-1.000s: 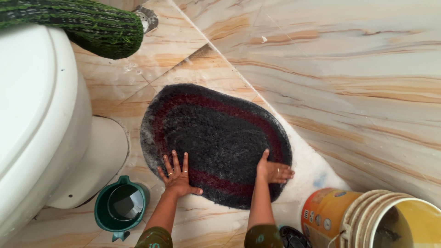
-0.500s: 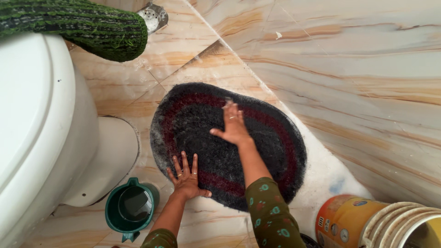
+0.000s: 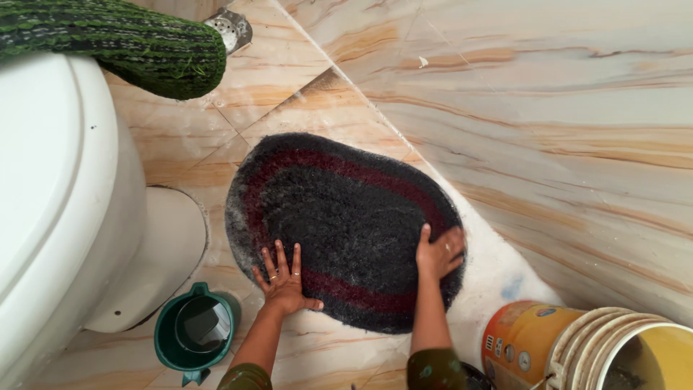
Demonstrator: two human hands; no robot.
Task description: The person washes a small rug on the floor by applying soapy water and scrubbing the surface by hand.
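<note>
Hands press flat on the dark oval bath mat (image 3: 346,224): left hand (image 3: 283,278) spread open, right hand (image 3: 437,253) curled over its edge, holding nothing else.

Oval mat (image 3: 346,224): shaggy, matt pile cloth. Floor tiles (image 3: 289,65) and wall (image 3: 577,108): glossy veined marble-look stone. Toilet (image 3: 65,195): smooth glazed ceramic. Green mug (image 3: 195,336) and bucket (image 3: 577,347), near: plastic. Cover (image 3: 123,40), far left: knitted cloth.
</note>
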